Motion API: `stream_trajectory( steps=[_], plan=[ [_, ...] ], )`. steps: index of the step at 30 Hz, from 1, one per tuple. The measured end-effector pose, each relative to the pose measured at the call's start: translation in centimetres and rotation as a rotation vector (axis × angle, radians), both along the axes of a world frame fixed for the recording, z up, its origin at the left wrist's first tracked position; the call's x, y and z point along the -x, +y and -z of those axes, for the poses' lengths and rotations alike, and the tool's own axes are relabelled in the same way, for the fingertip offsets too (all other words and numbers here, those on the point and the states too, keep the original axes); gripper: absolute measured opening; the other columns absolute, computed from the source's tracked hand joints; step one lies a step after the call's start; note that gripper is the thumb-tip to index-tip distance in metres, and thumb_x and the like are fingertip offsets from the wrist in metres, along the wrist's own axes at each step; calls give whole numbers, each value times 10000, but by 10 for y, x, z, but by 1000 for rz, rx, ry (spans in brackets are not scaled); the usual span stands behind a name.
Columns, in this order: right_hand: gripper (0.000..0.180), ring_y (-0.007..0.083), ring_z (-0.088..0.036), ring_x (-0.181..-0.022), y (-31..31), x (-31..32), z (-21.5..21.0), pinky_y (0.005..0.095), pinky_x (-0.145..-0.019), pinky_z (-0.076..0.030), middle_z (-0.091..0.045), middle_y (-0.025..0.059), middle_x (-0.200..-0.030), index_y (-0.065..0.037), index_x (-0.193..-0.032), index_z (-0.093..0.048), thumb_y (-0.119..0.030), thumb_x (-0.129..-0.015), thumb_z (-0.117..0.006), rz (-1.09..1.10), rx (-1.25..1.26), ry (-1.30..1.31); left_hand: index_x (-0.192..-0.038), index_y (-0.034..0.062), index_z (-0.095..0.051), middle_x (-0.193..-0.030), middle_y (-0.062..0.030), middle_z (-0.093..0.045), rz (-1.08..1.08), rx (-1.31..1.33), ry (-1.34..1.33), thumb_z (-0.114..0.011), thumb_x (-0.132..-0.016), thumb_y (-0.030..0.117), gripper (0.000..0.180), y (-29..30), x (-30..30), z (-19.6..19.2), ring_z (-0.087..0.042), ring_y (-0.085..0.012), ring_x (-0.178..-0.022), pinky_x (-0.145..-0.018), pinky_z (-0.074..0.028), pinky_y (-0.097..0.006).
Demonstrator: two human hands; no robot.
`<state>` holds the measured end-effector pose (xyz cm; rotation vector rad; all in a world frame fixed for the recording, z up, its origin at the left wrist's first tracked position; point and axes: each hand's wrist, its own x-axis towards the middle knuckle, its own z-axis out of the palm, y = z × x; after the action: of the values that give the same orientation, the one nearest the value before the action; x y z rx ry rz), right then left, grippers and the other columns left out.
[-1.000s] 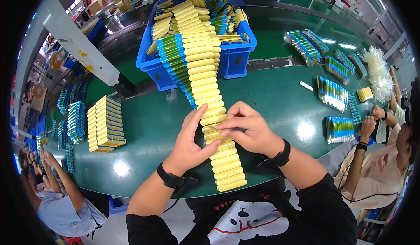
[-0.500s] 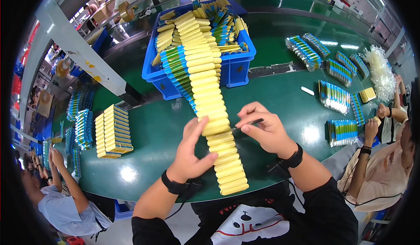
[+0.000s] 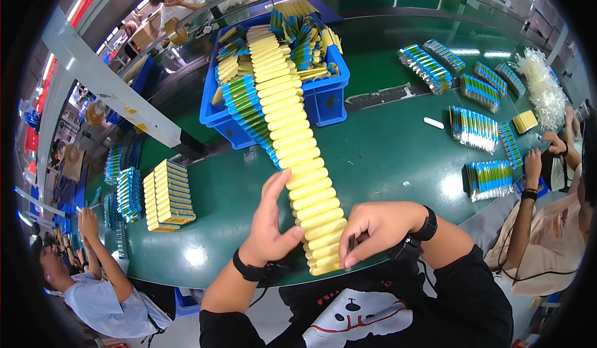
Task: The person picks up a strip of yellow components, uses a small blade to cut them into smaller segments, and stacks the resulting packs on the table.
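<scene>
Pressing hand: the left hand (image 3: 272, 224) lies open with fingers stretched toward 12 o'clock, its palm side against the left edge of the row of yellow packs (image 3: 305, 180).
Gripping hand: the right hand (image 3: 377, 227) is curled shut around a thin dark stick (image 3: 350, 243), fingertips at the row's near end, on its right edge.
Row position: the yellow packs overlap like shingles on the green table (image 3: 385, 155), directly between the two hands.
Long axis: the row runs from about 6 o'clock, close to the person's body, up toward 11 o'clock, where its far end climbs into the blue crate (image 3: 326, 99).
Direction from the hands: the row sits at 3 o'clock of the left hand and at 9 o'clock of the right hand.
Nearer hand: both touch the row; the right hand is closer to its near end, the left one rests higher along it.
Crate contents: more yellow packs and blue-and-green ones, piled loosely.
Surroundings: a stack of yellow packs (image 3: 166, 194) stands at 9 o'clock of the left hand, well apart; bundles of blue-striped packs (image 3: 474, 128) lie toward 2 o'clock.
Others: a co-worker's hand (image 3: 532, 161) works at the table's right edge.
</scene>
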<state>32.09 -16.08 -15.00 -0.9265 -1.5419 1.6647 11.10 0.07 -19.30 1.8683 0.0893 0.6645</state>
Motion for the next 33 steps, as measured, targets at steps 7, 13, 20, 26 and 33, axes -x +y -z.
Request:
stream_trajectory(
  steps=[7, 13, 20, 26, 33],
  plan=[
    [177, 83, -632, -661, -3, 16, 16, 248, -572, -497, -731, 43, -827, -14, -988, -736, -183, -941, -713, -188, 127, 13, -1459, 13, -467, -1419, -174, -518, -82, 70, 147, -766, -816, 146, 721, -1, -11, -11, -457, -283, -1345, -1143, -327, -399],
    [191, 58, -584, -610, 4, 15, 9, 233, -518, -487, -693, 0, -764, -38, -950, -735, -227, -937, -714, -148, 214, 6, -1353, 66, -604, -1277, -153, -640, -188, -178, 223, -821, -762, 163, 637, 9, -8, 1, -556, -305, -1238, -1067, -421, -402],
    [175, 61, -607, -623, 8, -8, 10, 222, -515, -479, -726, 21, -819, -14, -956, -731, -187, -926, -726, -252, 210, -4, -1338, 79, -601, -1299, -148, -607, -132, -108, 314, -811, -763, 157, 617, 13, -7, -1, -551, -274, -1256, -1099, -391, -381],
    [120, 76, -609, -768, 24, 1, 29, 239, -696, -494, -692, 49, -941, -2, -1025, -739, -66, -941, -684, 688, -90, 278, -1440, 81, -477, -1384, -154, -541, -151, -43, 233, -823, -749, 184, 779, 7, -9, 6, -476, -316, -1311, -1115, -363, -430],
    [224, 190, -524, -824, 42, 24, 44, 302, -724, -457, -512, 41, -857, -122, -1065, -770, -92, -843, -767, 832, -574, -321, -1539, 62, -356, -1428, -156, -487, -152, -222, 180, -812, -751, 174, 917, 8, -7, 4, -403, -348, -1346, -1134, -328, -454]
  ],
)
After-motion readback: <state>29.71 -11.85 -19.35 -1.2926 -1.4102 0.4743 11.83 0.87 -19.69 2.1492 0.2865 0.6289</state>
